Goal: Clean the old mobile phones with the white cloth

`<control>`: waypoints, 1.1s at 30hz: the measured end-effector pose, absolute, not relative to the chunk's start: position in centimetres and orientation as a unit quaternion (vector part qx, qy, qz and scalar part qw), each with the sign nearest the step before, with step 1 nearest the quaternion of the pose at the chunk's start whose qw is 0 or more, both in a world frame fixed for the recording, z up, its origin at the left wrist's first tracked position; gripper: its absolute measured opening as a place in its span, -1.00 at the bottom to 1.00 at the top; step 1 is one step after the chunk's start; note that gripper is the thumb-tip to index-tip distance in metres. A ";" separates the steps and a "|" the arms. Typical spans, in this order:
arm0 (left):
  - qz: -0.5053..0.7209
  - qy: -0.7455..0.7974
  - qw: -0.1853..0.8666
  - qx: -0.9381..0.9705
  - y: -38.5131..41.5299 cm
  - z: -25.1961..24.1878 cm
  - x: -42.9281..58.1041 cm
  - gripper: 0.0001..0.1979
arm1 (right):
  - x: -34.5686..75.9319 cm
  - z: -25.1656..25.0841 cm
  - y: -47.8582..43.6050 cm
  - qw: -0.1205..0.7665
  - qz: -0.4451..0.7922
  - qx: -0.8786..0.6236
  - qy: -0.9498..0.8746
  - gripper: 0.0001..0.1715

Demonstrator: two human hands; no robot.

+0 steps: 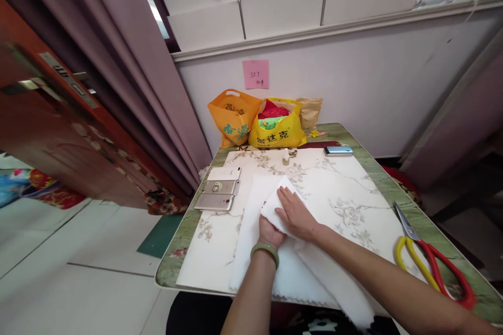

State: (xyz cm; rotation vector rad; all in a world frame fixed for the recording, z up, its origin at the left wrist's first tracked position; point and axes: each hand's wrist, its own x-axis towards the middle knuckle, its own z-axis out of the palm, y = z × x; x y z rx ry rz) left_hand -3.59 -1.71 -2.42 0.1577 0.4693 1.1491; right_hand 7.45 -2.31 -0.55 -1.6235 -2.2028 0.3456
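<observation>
A white cloth [259, 256] with a zigzag-cut edge is spread at the near side of the table and hangs over its edge on the right. One part of it is folded up between my hands. My left hand [271, 231], with a green bangle at the wrist, sits under this raised part, and its fingers are hidden by the cloth. My right hand [296, 214] lies flat on top of the cloth, fingers stretched out and slightly apart. Small brown spots show at the raised part's left edge.
Several phones [214, 201] lie at the left. Scissors [426, 259] with red and yellow handles lie at the right. A small bottle [285, 157], a blue-grey case [338, 151], an orange bag [236, 115] and a yellow bag [277, 133] are toward the back, near the wall.
</observation>
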 end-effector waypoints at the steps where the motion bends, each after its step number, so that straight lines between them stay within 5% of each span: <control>1: 0.537 0.220 0.811 0.078 -1.7 -2.3 -3.5 -0.58 | 7.2 -0.7 -2.2 0.166 0.112 -0.578 -0.791 -0.24; 18: 0.521 0.233 0.817 0.075 -1.7 -0.3 -2.8 -0.61 | 6.8 -0.5 3.0 0.125 0.174 -0.647 -0.732 -0.29; 33: 0.525 0.272 0.804 0.054 -3.0 -2.1 -4.3 -0.52 | 6.6 -0.2 -5.5 0.158 0.077 -0.527 -0.831 -0.26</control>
